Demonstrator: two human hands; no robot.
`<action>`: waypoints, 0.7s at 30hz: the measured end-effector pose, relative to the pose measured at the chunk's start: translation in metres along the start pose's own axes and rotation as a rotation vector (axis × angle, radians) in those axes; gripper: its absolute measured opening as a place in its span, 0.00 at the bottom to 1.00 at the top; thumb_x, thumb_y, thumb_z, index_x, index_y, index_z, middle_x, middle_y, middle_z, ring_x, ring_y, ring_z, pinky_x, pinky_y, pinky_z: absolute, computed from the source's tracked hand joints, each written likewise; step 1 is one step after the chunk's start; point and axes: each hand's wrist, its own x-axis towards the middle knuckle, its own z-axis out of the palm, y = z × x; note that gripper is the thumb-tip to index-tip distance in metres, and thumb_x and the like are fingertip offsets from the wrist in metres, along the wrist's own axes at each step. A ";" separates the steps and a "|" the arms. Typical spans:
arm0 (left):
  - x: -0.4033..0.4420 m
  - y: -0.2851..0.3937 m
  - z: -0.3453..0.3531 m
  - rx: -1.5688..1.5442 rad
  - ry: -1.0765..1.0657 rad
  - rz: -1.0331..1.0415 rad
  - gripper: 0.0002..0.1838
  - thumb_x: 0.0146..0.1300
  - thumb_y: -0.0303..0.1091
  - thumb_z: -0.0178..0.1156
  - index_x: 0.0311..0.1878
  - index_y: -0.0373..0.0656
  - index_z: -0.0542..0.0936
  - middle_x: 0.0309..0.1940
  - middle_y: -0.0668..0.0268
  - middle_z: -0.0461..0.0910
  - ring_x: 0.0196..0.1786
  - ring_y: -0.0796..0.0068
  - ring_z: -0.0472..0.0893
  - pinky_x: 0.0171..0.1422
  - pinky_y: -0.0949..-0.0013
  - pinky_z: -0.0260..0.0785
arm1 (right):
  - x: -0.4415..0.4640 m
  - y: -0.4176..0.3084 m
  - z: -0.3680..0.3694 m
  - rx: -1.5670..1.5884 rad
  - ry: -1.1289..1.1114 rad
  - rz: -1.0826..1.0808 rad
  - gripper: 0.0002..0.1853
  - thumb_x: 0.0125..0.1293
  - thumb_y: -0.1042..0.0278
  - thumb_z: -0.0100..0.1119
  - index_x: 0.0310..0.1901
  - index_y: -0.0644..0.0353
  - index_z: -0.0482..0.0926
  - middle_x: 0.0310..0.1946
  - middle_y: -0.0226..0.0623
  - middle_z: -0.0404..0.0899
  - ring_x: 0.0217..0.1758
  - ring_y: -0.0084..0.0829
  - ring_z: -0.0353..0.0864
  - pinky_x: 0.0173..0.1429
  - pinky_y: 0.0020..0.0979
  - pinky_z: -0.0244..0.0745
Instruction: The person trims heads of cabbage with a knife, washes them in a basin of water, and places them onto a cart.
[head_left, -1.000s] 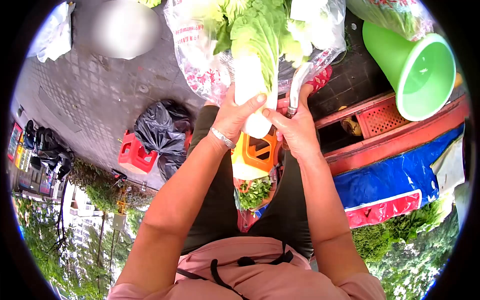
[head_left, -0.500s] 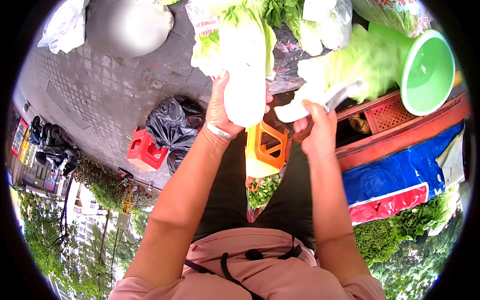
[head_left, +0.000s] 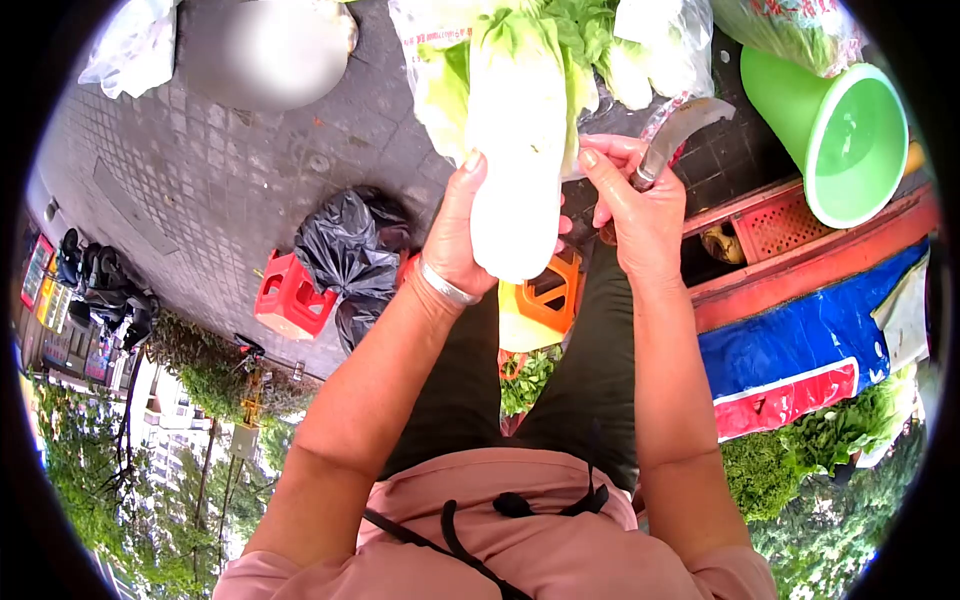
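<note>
Since the frame half a second back, the leaves that the right hand held out by the green bucket have gone from its grip, and that hand has come in to the side of the cabbage.

The left hand is half curled around the cabbage near its thick white base, thumb along one side and fingertips showing at the other. The base points toward the person and the leafy end away, probably so the weight sits in the palm and the outer leaves stay within reach. The right hand has the knife gripped by its handle, curved blade angled out, away from the cabbage; that seems to leave thumb and forefinger free, and these are parted slightly. They are level with the cabbage's right edge; whether they touch a leaf, I cannot tell.

So the cabbage lies in the left hand and just left of the right one, held up above the orange stool between the knees.
</note>
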 end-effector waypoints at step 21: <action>-0.002 -0.010 -0.032 0.289 0.016 -0.054 0.37 0.66 0.60 0.53 0.68 0.42 0.63 0.56 0.56 0.76 0.53 0.59 0.80 0.56 0.52 0.77 | -0.003 -0.005 -0.003 -0.646 -0.173 -0.055 0.16 0.54 0.53 0.68 0.33 0.58 0.83 0.24 0.35 0.84 0.28 0.33 0.81 0.58 0.37 0.58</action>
